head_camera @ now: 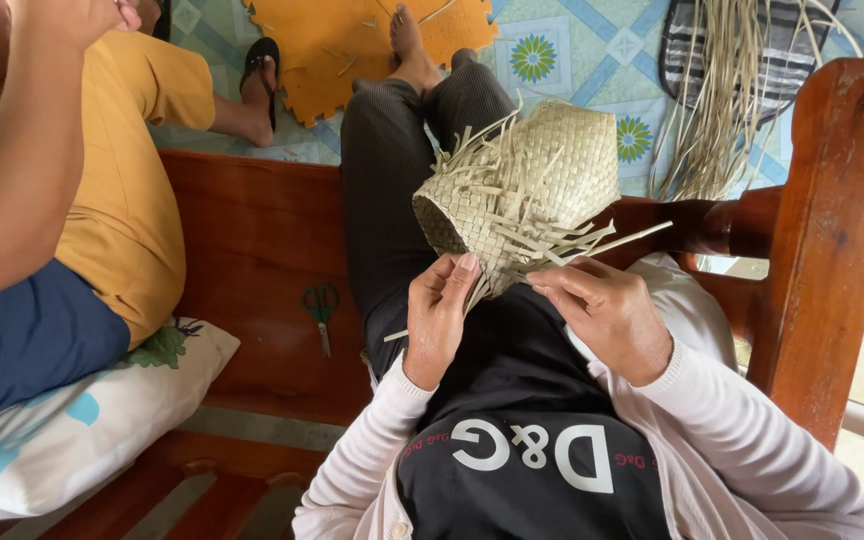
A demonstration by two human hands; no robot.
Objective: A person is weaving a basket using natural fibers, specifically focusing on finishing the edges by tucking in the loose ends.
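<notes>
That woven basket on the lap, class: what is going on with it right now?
A seated person holds a half-woven straw basket over their lap. The left hand and right hand pinch loose strips at its edge. Green-handled scissors lie on the wooden bench, and another person sits alongside.
</notes>
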